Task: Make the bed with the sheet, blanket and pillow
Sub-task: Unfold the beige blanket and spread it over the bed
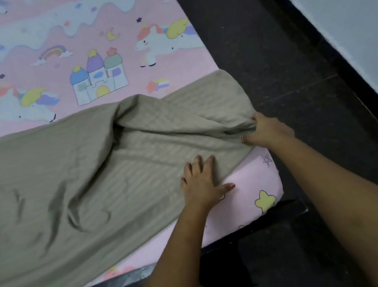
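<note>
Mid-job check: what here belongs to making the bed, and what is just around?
Part of the job:
- beige blanket, bunched at its corner
- pink unicorn sheet on the mattress
- right hand gripping the blanket corner
- left hand pressing flat on the blanket

Just around:
- dark floor
- pale wall

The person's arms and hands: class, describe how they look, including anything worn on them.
Both forearms are bare, with no sleeves in view. The left hand and right hand wear no gloves, and no rings, watch or bracelets are visible. Some fingernails look reddish, possibly polished; blur prevents certainty.
</note>
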{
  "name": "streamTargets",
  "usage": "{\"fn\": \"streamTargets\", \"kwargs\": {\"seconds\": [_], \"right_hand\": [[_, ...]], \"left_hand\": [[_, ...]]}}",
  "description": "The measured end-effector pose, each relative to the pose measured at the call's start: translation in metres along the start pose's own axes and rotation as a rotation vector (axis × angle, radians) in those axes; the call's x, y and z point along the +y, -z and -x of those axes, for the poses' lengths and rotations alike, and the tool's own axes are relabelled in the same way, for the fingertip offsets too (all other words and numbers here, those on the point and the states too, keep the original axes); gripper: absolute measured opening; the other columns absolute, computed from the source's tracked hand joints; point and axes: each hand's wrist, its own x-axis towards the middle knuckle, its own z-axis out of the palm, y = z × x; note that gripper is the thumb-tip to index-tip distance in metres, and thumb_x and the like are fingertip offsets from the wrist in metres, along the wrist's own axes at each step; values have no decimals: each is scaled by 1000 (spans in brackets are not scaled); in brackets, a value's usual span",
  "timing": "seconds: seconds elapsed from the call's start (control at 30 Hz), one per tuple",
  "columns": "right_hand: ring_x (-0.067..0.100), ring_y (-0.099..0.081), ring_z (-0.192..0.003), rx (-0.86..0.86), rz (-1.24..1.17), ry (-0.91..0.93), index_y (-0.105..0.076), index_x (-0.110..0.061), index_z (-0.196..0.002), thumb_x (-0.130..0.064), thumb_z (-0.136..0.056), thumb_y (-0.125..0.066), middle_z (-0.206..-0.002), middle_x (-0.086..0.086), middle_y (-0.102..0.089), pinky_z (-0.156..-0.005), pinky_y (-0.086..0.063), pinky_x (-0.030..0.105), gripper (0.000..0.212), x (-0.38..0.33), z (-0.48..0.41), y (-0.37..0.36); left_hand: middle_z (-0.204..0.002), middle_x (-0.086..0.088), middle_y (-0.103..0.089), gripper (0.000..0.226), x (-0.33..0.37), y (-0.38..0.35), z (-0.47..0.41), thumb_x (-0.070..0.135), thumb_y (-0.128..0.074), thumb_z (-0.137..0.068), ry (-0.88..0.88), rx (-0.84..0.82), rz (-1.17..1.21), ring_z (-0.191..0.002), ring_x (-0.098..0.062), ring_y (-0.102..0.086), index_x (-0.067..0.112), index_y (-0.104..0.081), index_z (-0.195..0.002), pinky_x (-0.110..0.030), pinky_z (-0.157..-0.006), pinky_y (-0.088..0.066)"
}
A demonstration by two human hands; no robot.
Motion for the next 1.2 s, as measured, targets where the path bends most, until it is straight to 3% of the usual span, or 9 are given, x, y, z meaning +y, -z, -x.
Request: {"fn": "streamTargets", "kwargs": {"seconds": [0.13, 0.3, 0.47, 0.53, 0.77, 0.93, 1.07, 1.13, 1.2], "right_hand": [[31, -56, -111, 126, 389, 150, -55, -20, -123, -55, -77, -67, -122, 9, -56, -75, -38, 33, 59, -45, -11, 27], [30, -42, -122, 2, 518, 488, -42, -24, -129, -56, -76, -67, -131, 6, -42, -95, -38, 43, 66, -77, -31, -16], [34, -56, -105, 68, 281, 610, -55, -20, -110, -14, -91, -48, -118, 11, -59, -81, -43, 36, 21, -83, -66, -15], [34, -56, -107, -36, 182, 585, -56, -20, -117, -14, -94, -44, -123, 15, -57, -83, -44, 35, 27, -87, -91, 13], [35, -55, -95, 114, 17, 498, -62, -19, -98, -14, -93, -44, -105, 14, -61, -72, -41, 35, 19, -97, -194, 101], [33, -58, -97, -138, 30, 608, -60, -7, -97, -30, -87, -62, -102, 17, -62, -76, -44, 35, 25, -97, -220, 70], [35, -58, -96, -144, 56, 652, -56, -13, -98, -36, -89, -57, -103, 17, -63, -72, -45, 37, 24, -98, -229, 56], [36, -57, -101, -205, 67, 682, -58, -14, -111, -32, -93, -52, -112, 18, -61, -79, -46, 37, 26, -94, -235, 59], [34, -56, -105, -312, 56, 747, -57, -13, -116, -31, -95, -49, -117, 17, -60, -81, -45, 34, 29, -88, -239, 66]], "left_hand": [[-158, 4, 1, 97, 3, -9, -10, 66, -63, -71, 5, 44, -35, -143, -27, 0, 39, -10, -147, -52, -113, -10], [-158, 8, -1, 100, 5, -13, -34, 85, -42, -59, 102, 156, 201, -144, -18, 3, 43, -13, -146, -52, -114, 0], [-157, 7, -11, 96, 19, -16, -48, 82, -19, -60, 313, 340, 311, -143, -16, -7, 37, -23, -145, -47, -114, -1], [-157, 7, -12, 95, 32, -21, -50, 80, -18, -60, 385, 385, 336, -144, -16, -7, 36, -25, -144, -47, -114, -1], [-154, 4, -25, 78, 60, -38, -64, 72, -21, -75, 567, 556, 311, -143, -19, -16, 32, -36, -141, -47, -114, -5], [-144, -20, -36, 82, 88, -48, -65, 75, -38, -76, 968, 918, 475, -131, -39, -34, 16, -41, -134, -57, -105, -27], [-146, -26, -26, 90, 143, -44, -82, 20, -80, -72, 1289, 1256, 880, -134, -40, -24, -2, -28, -142, -47, -109, -18], [-146, -21, -26, 96, 172, -43, -96, 7, -80, -70, 1385, 1328, 1061, -136, -32, -25, 1, -20, -145, -42, -111, -15], [-142, -9, -36, 93, 192, -37, -108, 7, -77, -73, 1400, 1449, 1248, -127, -23, -39, 11, -19, -146, -38, -109, -29]]}}
